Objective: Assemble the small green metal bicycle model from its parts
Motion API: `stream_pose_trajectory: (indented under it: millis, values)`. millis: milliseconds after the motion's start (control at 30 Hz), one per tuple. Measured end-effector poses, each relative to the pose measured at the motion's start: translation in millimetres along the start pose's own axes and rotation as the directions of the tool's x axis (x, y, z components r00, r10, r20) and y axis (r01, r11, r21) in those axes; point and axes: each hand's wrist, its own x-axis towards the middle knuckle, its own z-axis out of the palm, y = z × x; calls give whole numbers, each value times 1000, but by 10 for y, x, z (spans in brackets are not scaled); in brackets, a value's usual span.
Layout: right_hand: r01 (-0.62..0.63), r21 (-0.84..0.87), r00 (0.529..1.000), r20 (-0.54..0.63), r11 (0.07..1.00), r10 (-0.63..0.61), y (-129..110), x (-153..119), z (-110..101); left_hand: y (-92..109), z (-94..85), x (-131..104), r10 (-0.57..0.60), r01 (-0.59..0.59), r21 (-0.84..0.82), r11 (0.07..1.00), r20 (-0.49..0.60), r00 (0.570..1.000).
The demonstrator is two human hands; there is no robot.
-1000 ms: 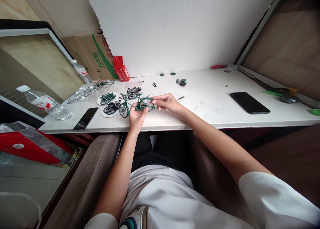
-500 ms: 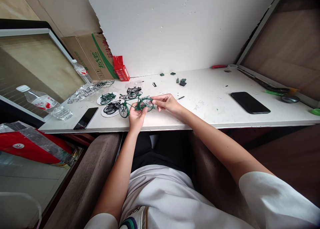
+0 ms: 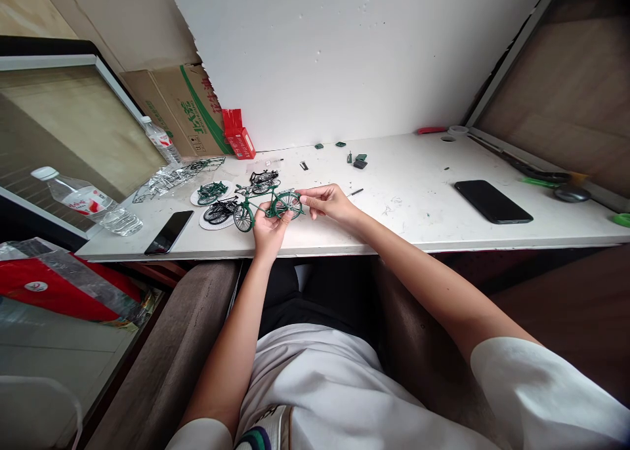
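A small green model bicycle (image 3: pixel 263 197) is held upright above the front part of the table. My left hand (image 3: pixel 268 230) grips it from below, thumb by the lower edge of the rear wheel. The fingers of my right hand (image 3: pixel 329 202) are pinched at the back of the rear wheel, by its mudguard; any tiny part between them is hidden. Just behind and left of the held one, a black model bicycle (image 3: pixel 220 212) and green bicycle parts (image 3: pixel 212 192) lie on white round discs. Another dark model bicycle (image 3: pixel 264 180) rests farther back.
Left on the white table (image 3: pixel 418 201) are a phone (image 3: pixel 170 232), a water bottle (image 3: pixel 88 201), part frames (image 3: pixel 187 172) and a red box (image 3: pixel 239 138). Small green pieces (image 3: pixel 361 159) lie at the back, a thin dark tool (image 3: pixel 355 192) beyond my right hand, another phone (image 3: pixel 492 201) at right.
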Motion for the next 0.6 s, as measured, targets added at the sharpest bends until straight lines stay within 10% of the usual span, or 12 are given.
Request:
stream_pose_trajectory:
  millis: [600]
  values:
    - [-38,20,999,-21,999,38,52,50,-3,-58,-18,6,-17,18,19,1000,-25,1000]
